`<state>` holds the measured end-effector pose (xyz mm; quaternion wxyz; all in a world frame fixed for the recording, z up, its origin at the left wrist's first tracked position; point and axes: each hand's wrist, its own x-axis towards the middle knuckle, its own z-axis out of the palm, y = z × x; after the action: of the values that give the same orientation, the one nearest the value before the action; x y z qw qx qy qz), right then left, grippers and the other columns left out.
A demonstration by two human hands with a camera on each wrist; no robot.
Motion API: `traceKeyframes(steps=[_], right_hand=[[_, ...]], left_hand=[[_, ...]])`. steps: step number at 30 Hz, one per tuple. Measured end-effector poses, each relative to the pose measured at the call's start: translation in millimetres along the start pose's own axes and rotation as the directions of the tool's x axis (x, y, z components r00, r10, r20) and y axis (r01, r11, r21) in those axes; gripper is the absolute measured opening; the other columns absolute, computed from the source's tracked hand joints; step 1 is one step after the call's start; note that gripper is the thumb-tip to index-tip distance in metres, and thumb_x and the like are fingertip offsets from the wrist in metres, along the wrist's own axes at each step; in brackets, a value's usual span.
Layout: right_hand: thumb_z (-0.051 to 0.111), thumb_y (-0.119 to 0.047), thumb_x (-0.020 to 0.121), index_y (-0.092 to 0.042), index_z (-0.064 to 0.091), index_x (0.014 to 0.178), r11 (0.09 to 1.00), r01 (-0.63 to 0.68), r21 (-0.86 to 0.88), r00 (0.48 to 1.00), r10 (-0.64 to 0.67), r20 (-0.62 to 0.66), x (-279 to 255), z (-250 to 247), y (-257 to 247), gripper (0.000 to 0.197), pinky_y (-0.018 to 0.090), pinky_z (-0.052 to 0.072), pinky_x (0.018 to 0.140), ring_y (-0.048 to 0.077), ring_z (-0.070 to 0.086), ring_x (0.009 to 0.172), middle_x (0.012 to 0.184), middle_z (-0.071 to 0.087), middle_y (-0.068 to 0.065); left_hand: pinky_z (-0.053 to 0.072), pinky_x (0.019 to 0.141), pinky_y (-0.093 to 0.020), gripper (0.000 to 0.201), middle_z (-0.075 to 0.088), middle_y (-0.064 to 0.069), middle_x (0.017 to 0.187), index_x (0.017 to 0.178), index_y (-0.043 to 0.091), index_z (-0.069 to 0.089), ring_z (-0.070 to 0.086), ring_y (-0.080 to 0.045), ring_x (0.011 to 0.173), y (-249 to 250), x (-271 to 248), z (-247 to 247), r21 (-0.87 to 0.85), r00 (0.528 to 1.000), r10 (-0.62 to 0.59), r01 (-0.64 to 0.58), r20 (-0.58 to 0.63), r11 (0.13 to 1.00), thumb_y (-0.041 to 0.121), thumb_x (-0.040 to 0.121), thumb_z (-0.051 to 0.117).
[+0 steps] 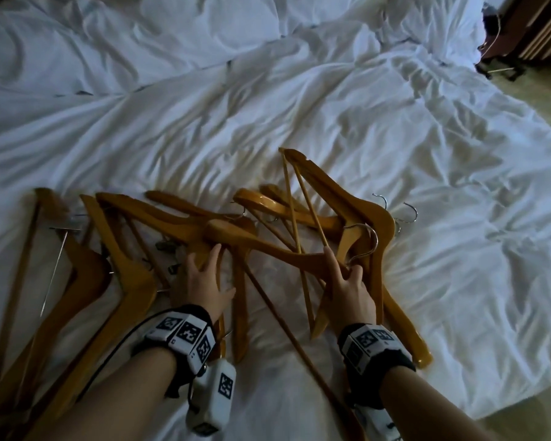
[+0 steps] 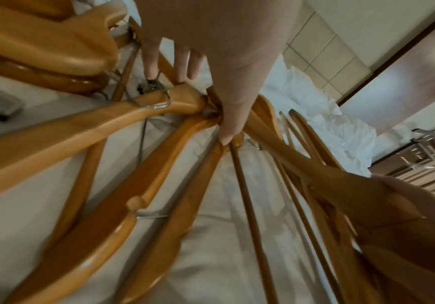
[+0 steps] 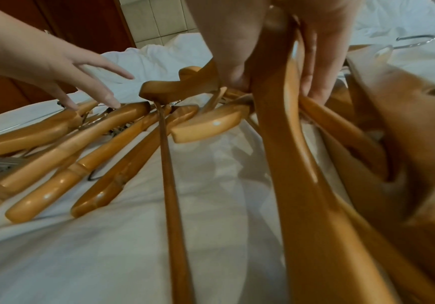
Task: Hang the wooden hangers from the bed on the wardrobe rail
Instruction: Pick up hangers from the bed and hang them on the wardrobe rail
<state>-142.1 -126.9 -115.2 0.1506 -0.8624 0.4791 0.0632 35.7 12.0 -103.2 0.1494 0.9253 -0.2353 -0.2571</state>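
Note:
Several wooden hangers (image 1: 134,249) with metal hooks lie tangled on the white bed (image 1: 268,106), near its front edge. My left hand (image 1: 204,265) reaches into the middle of the pile with its fingers straight, the fingertips (image 3: 112,102) resting on hanger ends and the thumb (image 2: 227,131) pressing where arms cross. To the right, my right hand (image 1: 344,265) grips one wooden hanger (image 3: 297,164) near its neck, fingers curled round the arm; its hook (image 1: 369,240) curves just above the hand. No wardrobe rail is in view.
Hangers with metal clip bars (image 1: 61,265) lie at the far left of the pile. Rumpled bedding covers the bed beyond the pile. Dark wooden furniture (image 1: 538,27) stands past the bed's far right corner, with pale floor (image 1: 547,100) along the right side.

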Motion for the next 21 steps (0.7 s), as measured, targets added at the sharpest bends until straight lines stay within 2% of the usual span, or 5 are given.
traceKeyframes(steps=[7,11,13,17,21], right_hand=[[0.047,-0.021,0.096,-0.035,-0.004,0.15,0.999,0.04,0.014,0.994,-0.038,-0.104,5,-4,3,0.075,0.024,0.056,0.07,0.015,0.058,0.085,0.134,0.032,0.013],[0.056,-0.013,0.091,-0.033,0.01,0.15,0.99,0.117,0.078,0.963,-0.094,-0.254,12,-5,7,0.077,0.031,0.057,0.065,0.024,0.061,0.085,0.125,0.043,0.017],[0.066,-0.01,0.084,-0.036,0.013,0.145,0.98,0.181,0.078,0.939,-0.149,-0.31,16,-1,7,0.085,0.032,0.057,0.059,0.028,0.063,0.083,0.119,0.048,0.02],[0.081,-0.004,0.064,-0.025,0.024,0.139,0.962,0.264,0.064,0.891,-0.219,-0.397,19,6,4,0.097,0.033,0.059,0.056,0.029,0.065,0.077,0.106,0.056,0.023],[0.084,0.003,0.053,-0.018,0.034,0.135,0.942,0.329,0.07,0.852,-0.264,-0.452,15,10,0,0.099,0.025,0.057,0.051,0.023,0.064,0.066,0.099,0.058,0.022]], left_hand=[[0.023,0.112,-0.051,0.091,0.011,-0.013,0.154,0.149,0.033,-0.001,0.014,-0.035,0.141,-13,25,14,0.139,0.997,-0.066,0.069,-0.031,0.988,0.028,0.086,0.064],[0.024,0.113,-0.053,0.091,0.016,-0.016,0.152,0.15,0.032,0.002,0.017,-0.036,0.14,-17,43,11,0.138,0.994,-0.082,0.092,-0.073,0.986,0.028,0.084,0.065],[0.023,0.112,-0.055,0.088,0.017,-0.016,0.151,0.15,0.032,0.002,0.016,-0.036,0.14,-20,50,10,0.173,0.993,-0.098,0.109,-0.071,0.979,0.03,0.086,0.063],[0.023,0.113,-0.053,0.079,0.016,-0.021,0.152,0.15,0.033,0.002,0.018,-0.038,0.14,-21,57,12,0.123,0.991,-0.128,0.131,-0.028,0.984,0.024,0.092,0.055],[0.025,0.112,-0.055,0.075,0.016,-0.022,0.152,0.149,0.038,0.002,0.024,-0.041,0.138,-35,65,19,0.083,0.991,-0.131,0.131,0.002,0.988,0.012,0.095,0.048]])
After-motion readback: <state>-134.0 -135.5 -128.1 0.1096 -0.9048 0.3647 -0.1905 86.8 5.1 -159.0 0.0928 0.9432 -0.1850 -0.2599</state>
